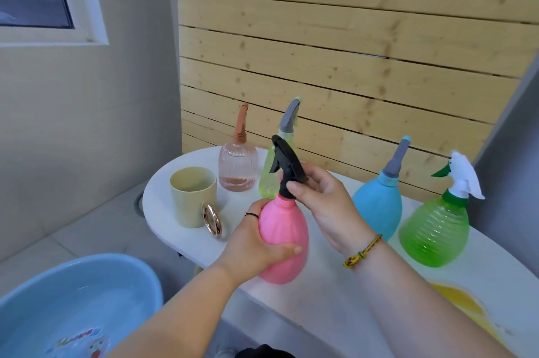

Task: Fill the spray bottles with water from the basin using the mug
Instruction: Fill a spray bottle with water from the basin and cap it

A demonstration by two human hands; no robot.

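Observation:
A pink spray bottle with a black trigger head is held over the white table's front edge. My left hand grips its body from the left. My right hand holds the black head at its collar. A pale yellow-green mug with a gold ring handle stands upright on the table to the left. Below at the lower left sits the blue basin with water in it.
Several other spray bottles stand on the white table: a ribbed clear pink one, a yellow-green one behind the pink bottle, a blue one and a green one with a white head. A wooden slat wall is behind.

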